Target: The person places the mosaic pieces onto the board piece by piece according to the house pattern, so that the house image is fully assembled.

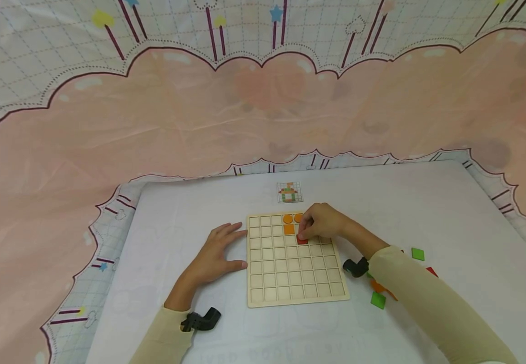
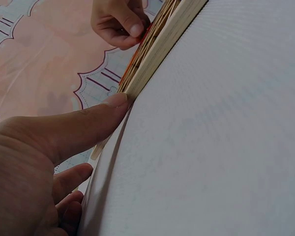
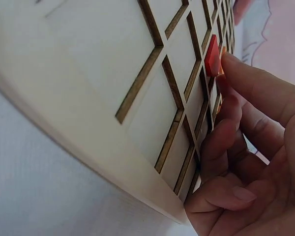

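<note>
A wooden grid board [image 1: 290, 266] lies on the white table with orange pieces in its upper cells: a round one [image 1: 287, 219], another round one [image 1: 297, 218] partly behind fingers, and a square one [image 1: 288, 229]. My right hand [image 1: 324, 222] pinches a red square tile [image 3: 213, 56] over the board, just below and right of the orange square. The thumb and index fingertips are at the tile's edge. At the board's left edge, my left hand [image 1: 219, 253] rests with fingers spread, its thumb [image 2: 108, 105] touching the wooden side.
A small picture card [image 1: 289, 192] with a coloured grid figure lies beyond the board. Loose tiles, among them a green one [image 1: 378, 300] and another green one [image 1: 418, 254], are scattered right of the board, partly under the right sleeve [image 1: 426, 298]. A patterned cloth [image 1: 263, 111] surrounds the table.
</note>
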`<state>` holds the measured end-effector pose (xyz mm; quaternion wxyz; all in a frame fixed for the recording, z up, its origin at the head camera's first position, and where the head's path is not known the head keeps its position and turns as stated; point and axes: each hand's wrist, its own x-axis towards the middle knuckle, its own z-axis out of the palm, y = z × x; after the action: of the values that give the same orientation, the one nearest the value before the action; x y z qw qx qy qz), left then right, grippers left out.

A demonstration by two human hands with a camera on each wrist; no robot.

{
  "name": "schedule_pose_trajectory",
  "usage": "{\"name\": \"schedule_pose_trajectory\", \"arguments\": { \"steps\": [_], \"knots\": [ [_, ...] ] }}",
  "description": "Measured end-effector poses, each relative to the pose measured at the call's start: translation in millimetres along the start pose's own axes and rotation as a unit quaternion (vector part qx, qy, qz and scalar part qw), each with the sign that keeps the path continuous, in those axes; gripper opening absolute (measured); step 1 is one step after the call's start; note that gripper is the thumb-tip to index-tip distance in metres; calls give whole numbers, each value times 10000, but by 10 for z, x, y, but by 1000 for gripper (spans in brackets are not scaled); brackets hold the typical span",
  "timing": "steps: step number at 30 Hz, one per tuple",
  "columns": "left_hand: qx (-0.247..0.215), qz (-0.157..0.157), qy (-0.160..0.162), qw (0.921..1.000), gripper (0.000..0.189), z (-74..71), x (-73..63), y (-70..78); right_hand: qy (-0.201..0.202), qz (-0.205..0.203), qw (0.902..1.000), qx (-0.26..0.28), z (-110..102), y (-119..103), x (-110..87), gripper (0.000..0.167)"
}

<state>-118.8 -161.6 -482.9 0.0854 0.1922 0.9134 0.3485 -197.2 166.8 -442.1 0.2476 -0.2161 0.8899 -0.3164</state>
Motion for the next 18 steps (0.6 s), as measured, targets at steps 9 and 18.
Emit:
{"name": "schedule_pose_trajectory", "arguments": {
  "steps": [9,18],
  "knots": [
    [56,5,41,10000,78,12,-4,1,31,77,10000,-49,-120,34,-138,9],
    [100,-28,40,9999,78,20,7,5,100,60,9989,-444,-511,538,-623,10]
  ]
}}
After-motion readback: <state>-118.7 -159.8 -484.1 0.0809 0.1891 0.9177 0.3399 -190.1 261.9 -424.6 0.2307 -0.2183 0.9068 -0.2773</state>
